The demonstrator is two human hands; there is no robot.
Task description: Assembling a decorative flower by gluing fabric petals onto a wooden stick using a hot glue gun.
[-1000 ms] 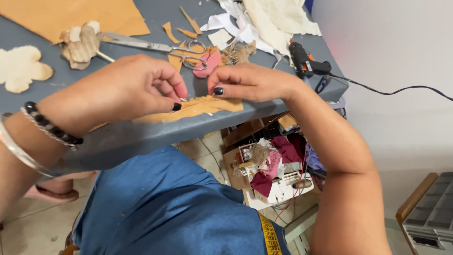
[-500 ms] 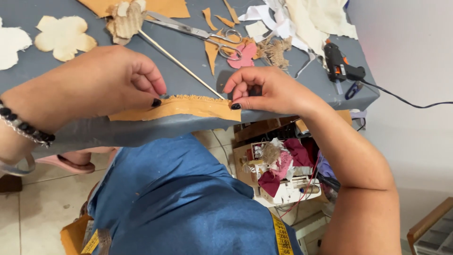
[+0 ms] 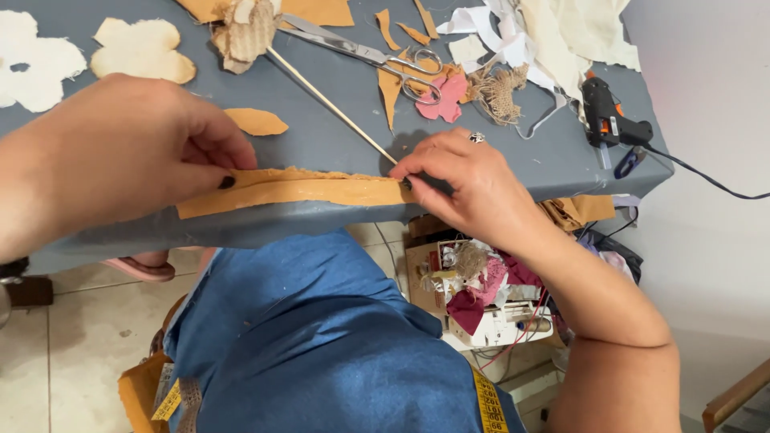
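Note:
A long strip of tan fabric (image 3: 305, 191) lies along the near edge of the grey table (image 3: 321, 136). My left hand (image 3: 136, 152) pinches the strip's left end with thumb and fingers. My right hand (image 3: 469, 180) pinches its right end, where the tip of a thin wooden stick (image 3: 329, 104) also ends under my fingers. The strip is stretched flat between both hands. A ring shows on my right hand.
Scissors (image 3: 369, 56), tan scraps, a pink fabric piece (image 3: 445, 96), frayed burlap (image 3: 501, 92) and white strips lie at the back. Cream flower cut-outs (image 3: 140, 50) lie at the far left. A black glue gun (image 3: 605, 112) sits at the right edge. A box of scraps (image 3: 473, 289) stands on the floor.
My hands have drawn apart along the strip, left going left, right going right. The strip now shows at greater length between them. The view has shifted over the table.

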